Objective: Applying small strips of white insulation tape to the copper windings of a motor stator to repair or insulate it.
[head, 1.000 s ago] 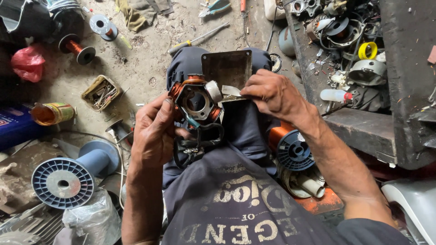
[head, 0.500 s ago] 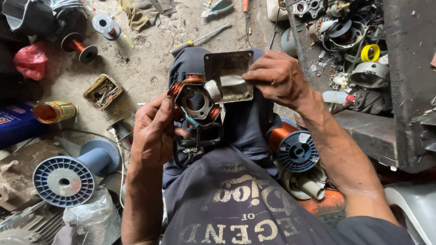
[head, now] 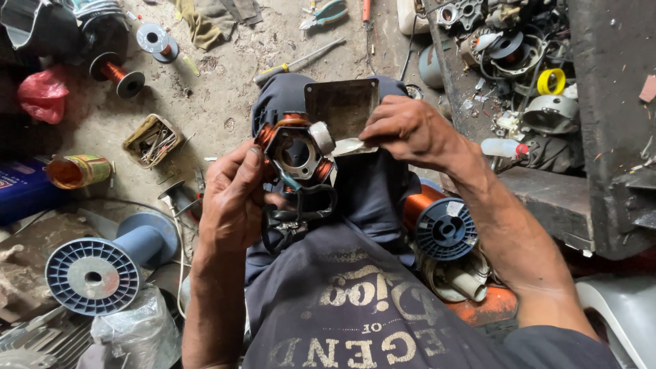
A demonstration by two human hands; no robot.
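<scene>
Your left hand is closing its grip around the motor stator, fingers wrapped on its rim at nine o'clock so the hollow core is facing up at you over your lap, with the copper windings showing at its edges. Your right hand is pinching a thin pale strip at the stator's three o'clock, just in front of a flat metal plate, likely feeding it toward the core. A copper wire spool is sitting by your right thigh at four o'clock, and an empty blue spool is lying on the floor at eight o'clock.
</scene>
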